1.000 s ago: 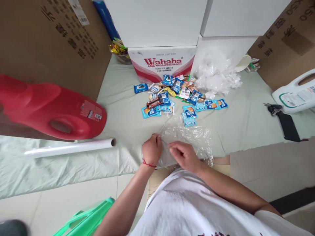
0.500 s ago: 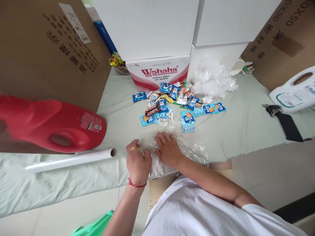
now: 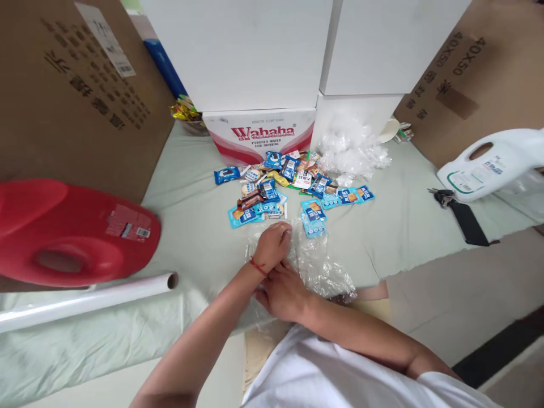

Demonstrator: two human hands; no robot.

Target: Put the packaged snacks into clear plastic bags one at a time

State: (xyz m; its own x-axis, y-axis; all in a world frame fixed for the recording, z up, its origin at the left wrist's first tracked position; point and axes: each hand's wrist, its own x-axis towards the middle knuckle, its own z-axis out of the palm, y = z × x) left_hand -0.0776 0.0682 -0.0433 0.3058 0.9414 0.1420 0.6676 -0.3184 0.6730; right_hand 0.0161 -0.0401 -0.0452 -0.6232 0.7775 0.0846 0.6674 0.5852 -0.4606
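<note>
A crumpled clear plastic bag (image 3: 321, 266) lies at the table's front edge, under and beside both hands. My right hand (image 3: 287, 294) rests palm down on it with the thumb spread away from the fingers. Over those fingers crosses the wrist of my left hand (image 3: 274, 242), which wears a red string bracelet (image 3: 257, 266). The left fingers are curled over the plastic and point right; whatever they pinch is hidden. Just beyond the hands is a heap of wrapped snacks (image 3: 268, 190), with blue biscuit packets (image 3: 313, 211) at its near side.
Behind the snacks stand a Wahaha carton (image 3: 261, 136) and a pile of clear plastic bags (image 3: 351, 150). A red jug (image 3: 93, 226) and a plastic-film roll (image 3: 89, 300) lie left. Keys (image 3: 442, 197), a black phone-like object (image 3: 467, 222) and a white jug (image 3: 476, 170) lie right.
My left hand has moved right and forward, across my right hand. The right hand has shifted slightly towards me, and the whole view has swung a little to the right.
</note>
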